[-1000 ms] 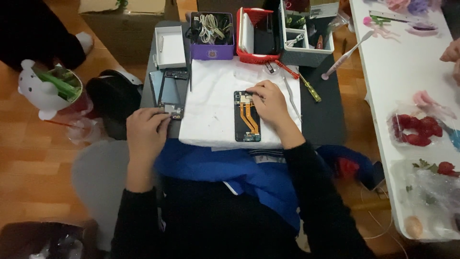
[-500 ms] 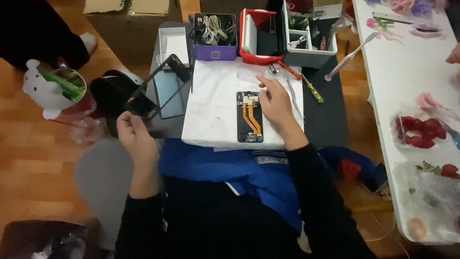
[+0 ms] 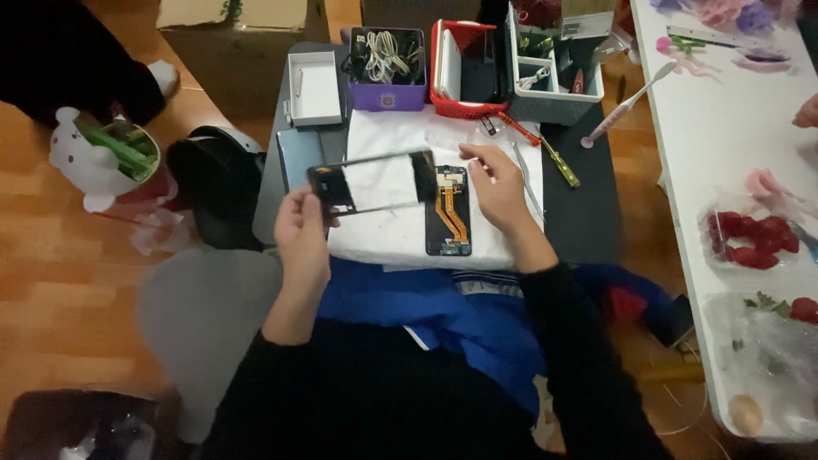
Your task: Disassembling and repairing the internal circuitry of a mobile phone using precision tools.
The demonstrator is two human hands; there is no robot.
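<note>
Black phone frame (image 3: 372,181): your left hand (image 3: 301,232) pinches its left end, lifting it over the white cloth (image 3: 383,230). Your right hand (image 3: 497,183), fingers curled together, rests beside the opened phone (image 3: 448,211) on that cloth.

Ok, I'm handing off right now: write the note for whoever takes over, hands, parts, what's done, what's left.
Left hand: holds the black phone frame lifted above the white cloth, tilted.
Right hand: rests on the cloth beside the opened phone body, fingertips near its top edge; whether it grips anything cannot be told.
Parts: phone body lies flat on the cloth, orange flex cable exposed. Yellow-handled screwdriver lies to the right on the dark table.
Done: frame is off the body.
Left: frame not yet set down; body's inside parts remain in place.
</note>
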